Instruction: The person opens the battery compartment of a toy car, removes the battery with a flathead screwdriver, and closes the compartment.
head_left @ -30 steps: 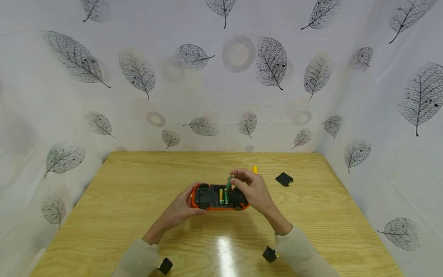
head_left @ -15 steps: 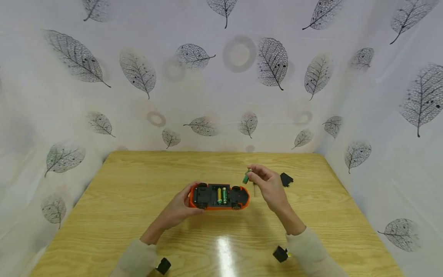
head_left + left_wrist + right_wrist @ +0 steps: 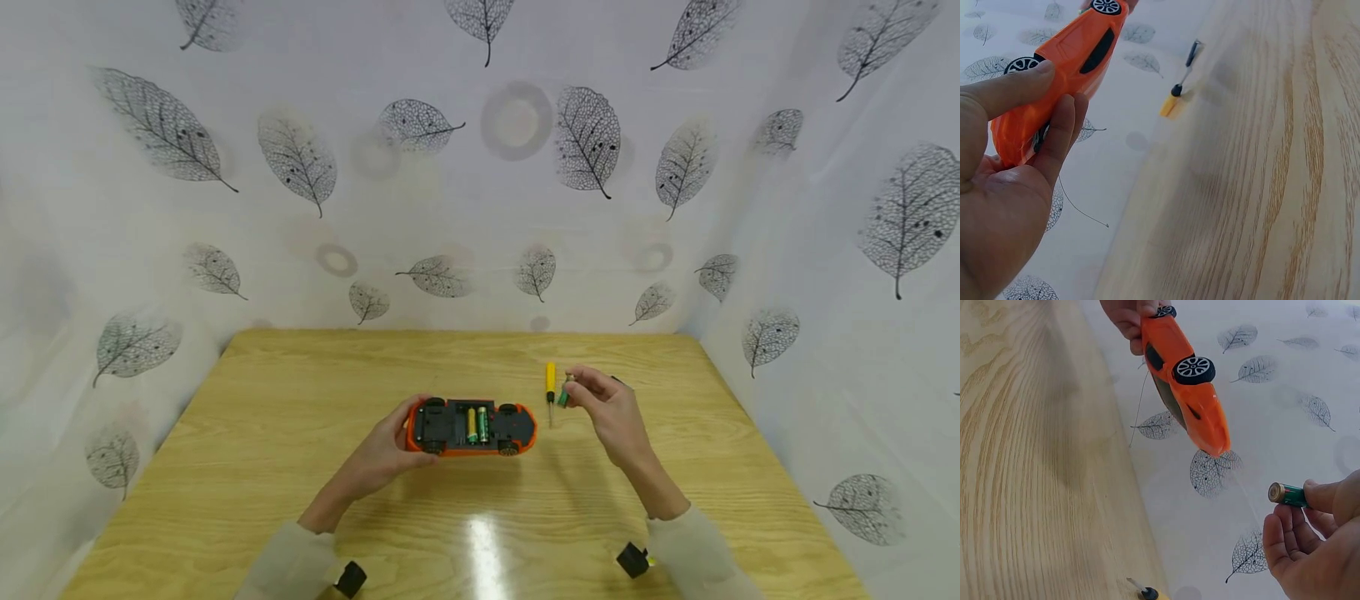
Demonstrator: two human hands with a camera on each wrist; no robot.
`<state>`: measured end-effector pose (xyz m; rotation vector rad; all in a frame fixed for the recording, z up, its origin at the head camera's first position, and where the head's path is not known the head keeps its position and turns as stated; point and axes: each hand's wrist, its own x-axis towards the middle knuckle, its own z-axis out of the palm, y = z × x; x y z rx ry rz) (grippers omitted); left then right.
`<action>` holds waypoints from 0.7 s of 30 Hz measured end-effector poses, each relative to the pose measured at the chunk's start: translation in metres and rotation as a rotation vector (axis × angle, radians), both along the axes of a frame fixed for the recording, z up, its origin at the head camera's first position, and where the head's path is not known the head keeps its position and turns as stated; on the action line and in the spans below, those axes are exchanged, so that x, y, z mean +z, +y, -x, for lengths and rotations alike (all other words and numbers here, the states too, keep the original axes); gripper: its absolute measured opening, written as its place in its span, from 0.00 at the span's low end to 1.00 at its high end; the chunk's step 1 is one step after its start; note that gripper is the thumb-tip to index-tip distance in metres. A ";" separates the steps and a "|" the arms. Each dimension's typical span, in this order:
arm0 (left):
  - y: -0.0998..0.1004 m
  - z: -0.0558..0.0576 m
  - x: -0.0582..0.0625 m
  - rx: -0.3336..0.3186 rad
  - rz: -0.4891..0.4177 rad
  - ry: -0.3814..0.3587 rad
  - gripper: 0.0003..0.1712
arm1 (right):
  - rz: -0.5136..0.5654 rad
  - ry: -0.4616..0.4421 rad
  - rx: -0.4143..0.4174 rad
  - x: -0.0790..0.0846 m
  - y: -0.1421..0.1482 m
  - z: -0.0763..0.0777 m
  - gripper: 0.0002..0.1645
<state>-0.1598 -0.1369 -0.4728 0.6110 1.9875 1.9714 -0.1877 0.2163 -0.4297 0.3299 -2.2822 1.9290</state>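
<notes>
My left hand (image 3: pixel 378 450) grips the rear end of an orange toy car (image 3: pixel 517 427), which is upside down above the table with its black underside showing. Two batteries, one yellow and green (image 3: pixel 472 425) and one green (image 3: pixel 482 425), lie side by side in its uncovered compartment. To the right of the car, my right hand (image 3: pixel 618 421) pinches another green battery (image 3: pixel 1293 495) between thumb and fingers, apart from the car. In the left wrist view the left thumb (image 3: pixel 1016 87) presses on the car's orange side.
A yellow-handled screwdriver (image 3: pixel 551 379) lies on the wooden table (image 3: pixel 300 392), just left of the right hand. A black cover (image 3: pixel 617 380) lies mostly hidden behind that hand. Leaf-patterned white cloth (image 3: pixel 450 200) encloses the table's back and sides.
My right hand has lifted a green battery out of the car's compartment and carried it right, past the screwdriver. The left hand holds the car in nearly the same place.
</notes>
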 end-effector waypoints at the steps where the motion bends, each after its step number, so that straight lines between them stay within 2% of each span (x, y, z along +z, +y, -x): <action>1: 0.000 0.000 0.000 0.000 -0.001 0.000 0.51 | 0.002 -0.004 -0.005 -0.002 0.003 0.000 0.19; 13: 0.000 -0.001 0.001 -0.003 -0.022 -0.013 0.51 | 0.018 -0.028 -0.059 -0.016 0.022 0.001 0.20; 21: 0.000 -0.001 0.002 -0.001 -0.026 -0.020 0.51 | -0.022 -0.071 -0.098 -0.024 0.032 0.001 0.22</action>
